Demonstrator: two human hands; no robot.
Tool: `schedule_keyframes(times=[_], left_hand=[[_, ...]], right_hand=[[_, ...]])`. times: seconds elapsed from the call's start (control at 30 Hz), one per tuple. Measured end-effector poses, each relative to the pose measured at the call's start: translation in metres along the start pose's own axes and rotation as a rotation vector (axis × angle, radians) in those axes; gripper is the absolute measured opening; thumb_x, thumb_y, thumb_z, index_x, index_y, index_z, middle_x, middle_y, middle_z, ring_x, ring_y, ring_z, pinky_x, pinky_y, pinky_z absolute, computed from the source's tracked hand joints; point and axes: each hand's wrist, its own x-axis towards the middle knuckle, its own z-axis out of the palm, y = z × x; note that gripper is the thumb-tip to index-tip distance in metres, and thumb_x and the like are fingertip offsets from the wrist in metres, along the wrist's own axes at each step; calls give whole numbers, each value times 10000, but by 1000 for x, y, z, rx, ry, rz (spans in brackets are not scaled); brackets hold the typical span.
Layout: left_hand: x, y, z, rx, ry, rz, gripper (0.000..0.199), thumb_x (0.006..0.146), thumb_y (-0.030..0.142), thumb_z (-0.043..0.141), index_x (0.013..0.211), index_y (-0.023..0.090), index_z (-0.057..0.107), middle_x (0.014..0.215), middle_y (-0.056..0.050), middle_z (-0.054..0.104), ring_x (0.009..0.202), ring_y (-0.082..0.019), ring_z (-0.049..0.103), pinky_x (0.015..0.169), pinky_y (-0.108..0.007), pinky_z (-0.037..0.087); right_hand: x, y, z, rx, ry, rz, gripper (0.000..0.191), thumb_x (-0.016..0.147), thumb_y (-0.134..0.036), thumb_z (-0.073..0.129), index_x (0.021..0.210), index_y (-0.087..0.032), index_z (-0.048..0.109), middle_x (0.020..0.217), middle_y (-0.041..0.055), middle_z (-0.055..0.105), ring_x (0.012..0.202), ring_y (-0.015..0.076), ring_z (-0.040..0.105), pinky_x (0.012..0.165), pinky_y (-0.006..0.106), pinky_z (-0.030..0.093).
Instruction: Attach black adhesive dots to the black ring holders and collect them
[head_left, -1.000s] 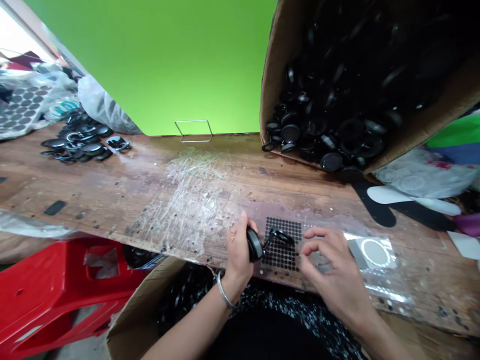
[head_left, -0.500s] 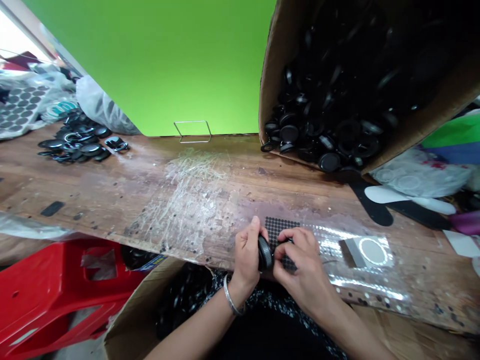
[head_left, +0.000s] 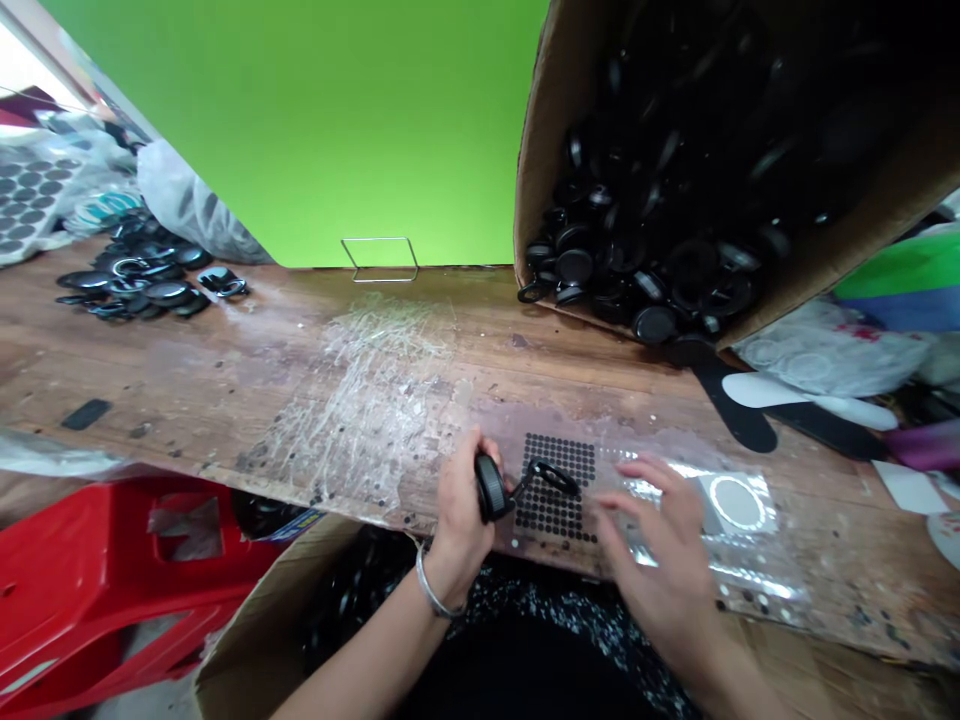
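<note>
My left hand [head_left: 463, 495] is closed around the thick round base of a black phone holder [head_left: 491, 487]. A short arm runs out from that base to a flat ring, tilted toward my right hand. My right hand [head_left: 664, 540], a little blurred, is apart from the holder with its fingers spread and nothing in them. Below the ring lies a sheet of small black dots [head_left: 574, 525] on the bench. Just beyond my right fingers, a grey square block with a white ring [head_left: 739, 503] rests on shiny clear film.
A cardboard box [head_left: 531, 170] full of black round parts stands at the back right. More black parts [head_left: 161, 290] are heaped at the left. A green panel [head_left: 315, 130] closes off the back. A red stool [head_left: 75, 560] stands below the bench [head_left: 195, 400].
My right hand has let go of the holder's ring and moved right, its fingers opening. The ring now stands out from the base. My left hand has shifted slightly left with the holder.
</note>
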Motion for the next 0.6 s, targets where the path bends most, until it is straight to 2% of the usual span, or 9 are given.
schedule_keyframes(times=[0.03, 0.1, 0.17, 0.23, 0.4, 0.5, 0.6], left_hand=[[1, 2, -1, 21, 14, 37, 355, 811, 437, 584, 574, 182, 519, 497, 44, 472, 422, -93, 457, 461, -222, 393], [2, 5, -2, 80, 29, 93, 355, 824, 422, 562, 565, 184, 514, 499, 37, 473, 430, -97, 467, 465, -222, 406], [2, 5, -2, 146, 26, 130, 357, 836, 417, 544, 565, 186, 516, 501, 31, 475, 435, -101, 475, 458, -219, 407], [1, 5, -1, 192, 13, 155, 362, 839, 422, 541, 566, 183, 523, 495, 29, 471, 429, -100, 472, 445, -213, 394], [2, 0, 0, 194, 1, 144, 368, 832, 439, 553, 573, 178, 527, 478, 33, 459, 408, -97, 459, 427, -208, 366], [3, -2, -1, 192, 14, 128, 376, 840, 444, 541, 574, 179, 520, 478, 34, 463, 415, -98, 462, 437, -210, 368], [3, -2, -2, 215, 45, 135, 365, 843, 427, 538, 576, 179, 523, 490, 31, 470, 436, -97, 463, 453, -207, 366]], right_hand=[[1, 10, 0, -41, 4, 63, 110, 860, -130, 593, 936, -191, 644, 1145, 112, 558, 1182, 316, 476, 984, 571, 385], [-2, 26, 6, -115, -95, 149, 73, 862, -163, 594, 839, -200, 653, 1050, 93, 581, 1077, 303, 501, 919, 549, 398], [-6, 35, 16, -133, -200, 177, 93, 849, -167, 602, 787, -205, 659, 1024, 85, 593, 1040, 301, 494, 877, 519, 399], [-9, 37, 26, -134, -233, 185, 102, 831, -152, 615, 754, -204, 659, 1016, 80, 601, 1037, 298, 489, 872, 498, 388], [-1, 31, 37, -180, -267, 140, 141, 773, -80, 621, 686, -191, 621, 943, 62, 617, 1009, 279, 503, 904, 487, 363], [2, 28, 37, -260, -336, 94, 125, 754, -57, 610, 717, -176, 607, 942, 71, 600, 983, 270, 507, 943, 502, 357], [-3, 29, 37, -306, -308, 29, 103, 793, -61, 569, 776, -159, 599, 984, 95, 584, 1020, 275, 502, 1005, 537, 325]])
